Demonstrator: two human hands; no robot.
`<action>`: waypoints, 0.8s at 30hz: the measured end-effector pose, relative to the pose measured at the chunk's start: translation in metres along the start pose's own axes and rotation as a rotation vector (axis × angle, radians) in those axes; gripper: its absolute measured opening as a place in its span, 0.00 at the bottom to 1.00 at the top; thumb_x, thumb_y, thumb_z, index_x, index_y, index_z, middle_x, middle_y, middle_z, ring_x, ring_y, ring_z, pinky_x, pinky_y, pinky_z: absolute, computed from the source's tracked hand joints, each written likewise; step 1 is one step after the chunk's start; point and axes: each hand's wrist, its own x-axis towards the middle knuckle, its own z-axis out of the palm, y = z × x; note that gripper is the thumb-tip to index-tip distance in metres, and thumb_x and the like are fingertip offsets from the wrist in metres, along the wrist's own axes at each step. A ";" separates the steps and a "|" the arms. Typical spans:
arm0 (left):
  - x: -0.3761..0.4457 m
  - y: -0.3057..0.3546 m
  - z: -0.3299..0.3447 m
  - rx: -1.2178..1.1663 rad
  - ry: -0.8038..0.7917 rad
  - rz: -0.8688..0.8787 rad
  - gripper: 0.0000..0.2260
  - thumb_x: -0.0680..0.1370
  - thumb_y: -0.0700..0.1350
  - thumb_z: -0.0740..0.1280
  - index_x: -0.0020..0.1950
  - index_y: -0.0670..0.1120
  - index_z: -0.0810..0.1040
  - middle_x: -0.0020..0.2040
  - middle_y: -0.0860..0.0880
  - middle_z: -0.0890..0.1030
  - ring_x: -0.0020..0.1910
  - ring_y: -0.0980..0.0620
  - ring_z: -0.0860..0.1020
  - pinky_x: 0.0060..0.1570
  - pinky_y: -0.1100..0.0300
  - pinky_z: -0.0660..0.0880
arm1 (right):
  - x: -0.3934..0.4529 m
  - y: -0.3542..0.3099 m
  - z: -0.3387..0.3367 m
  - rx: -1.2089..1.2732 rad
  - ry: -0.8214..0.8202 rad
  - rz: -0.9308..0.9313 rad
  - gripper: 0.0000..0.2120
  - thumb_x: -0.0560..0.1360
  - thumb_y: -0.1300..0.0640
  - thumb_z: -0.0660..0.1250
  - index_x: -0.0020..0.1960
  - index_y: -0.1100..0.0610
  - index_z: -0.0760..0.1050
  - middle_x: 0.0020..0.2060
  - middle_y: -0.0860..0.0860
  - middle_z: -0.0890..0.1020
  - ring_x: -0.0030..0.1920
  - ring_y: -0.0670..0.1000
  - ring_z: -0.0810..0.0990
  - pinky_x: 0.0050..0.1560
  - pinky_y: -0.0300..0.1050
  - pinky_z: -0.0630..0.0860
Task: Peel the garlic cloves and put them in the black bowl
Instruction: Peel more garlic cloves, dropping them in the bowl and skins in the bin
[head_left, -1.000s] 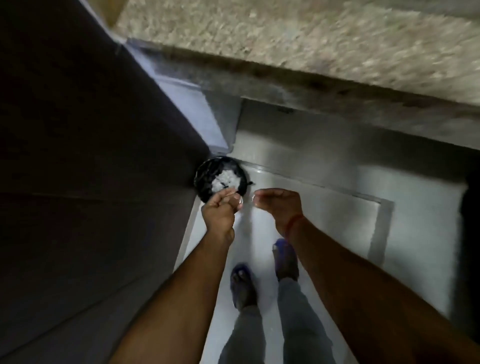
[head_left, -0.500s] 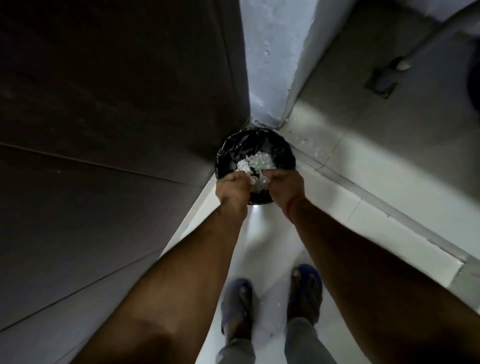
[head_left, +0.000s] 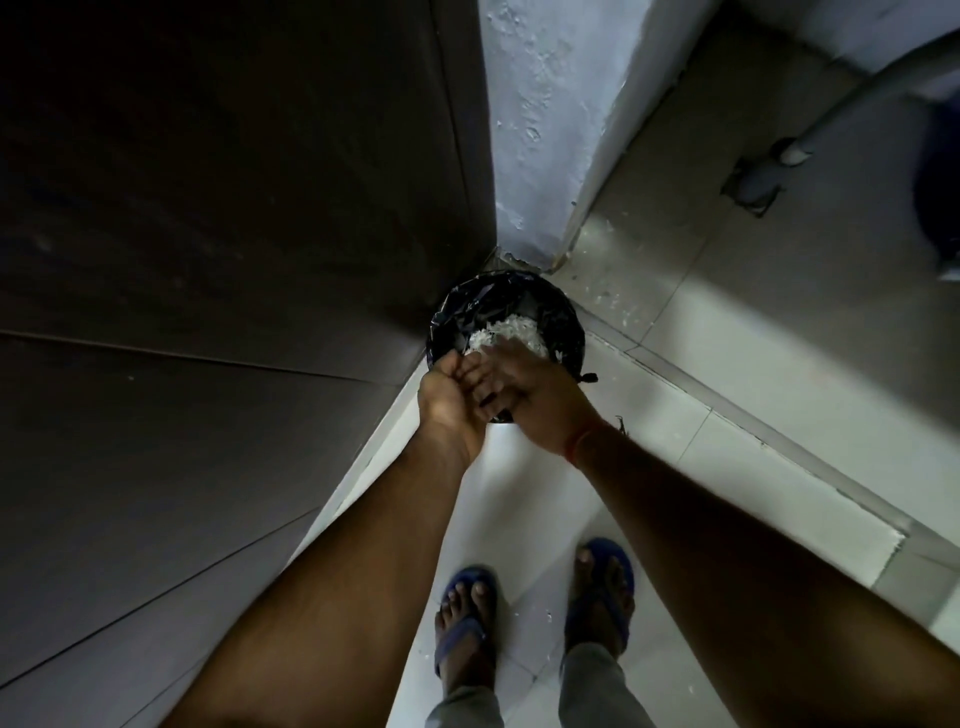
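Note:
A round black bin (head_left: 567, 319) lined with a black bag stands on the floor in a corner. A heap of white garlic skins (head_left: 511, 332) lies inside it. Both my hands are above its near rim. My left hand (head_left: 449, 402) is turned palm up with its fingers loosely cupped. My right hand (head_left: 537, 389) lies across the left palm with its fingers flat. I see nothing held in either hand. No garlic cloves are in view.
A dark panel (head_left: 208, 260) rises on the left and a pale blue wall corner (head_left: 545, 130) stands behind the bin. White scraps (head_left: 613, 291) dot the floor tiles. A grey pipe (head_left: 831, 119) runs at upper right. My feet in blue sandals (head_left: 465, 621) stand below.
I have come closer to the bin. My hands, apart a second ago, have come together, and the right hand now lies across the left palm over the bin.

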 end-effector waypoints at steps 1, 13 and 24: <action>-0.004 0.004 0.003 -0.005 -0.009 -0.007 0.18 0.85 0.53 0.55 0.52 0.42 0.78 0.47 0.42 0.80 0.38 0.47 0.81 0.35 0.57 0.78 | -0.002 0.002 0.002 -0.089 -0.070 -0.054 0.23 0.83 0.63 0.61 0.77 0.53 0.69 0.76 0.48 0.70 0.75 0.46 0.64 0.77 0.35 0.58; -0.099 0.021 0.021 0.486 -0.055 0.133 0.09 0.83 0.43 0.63 0.57 0.42 0.81 0.49 0.46 0.85 0.44 0.53 0.85 0.48 0.59 0.82 | -0.062 -0.048 -0.046 -0.170 0.052 0.221 0.26 0.84 0.56 0.60 0.81 0.52 0.61 0.80 0.55 0.64 0.78 0.58 0.65 0.78 0.51 0.61; -0.352 0.035 0.079 1.579 -0.417 0.735 0.28 0.82 0.61 0.55 0.70 0.43 0.78 0.68 0.43 0.79 0.69 0.45 0.74 0.73 0.51 0.67 | -0.274 -0.189 -0.180 -0.297 0.250 0.237 0.27 0.86 0.52 0.58 0.82 0.54 0.57 0.81 0.54 0.60 0.81 0.56 0.59 0.78 0.54 0.61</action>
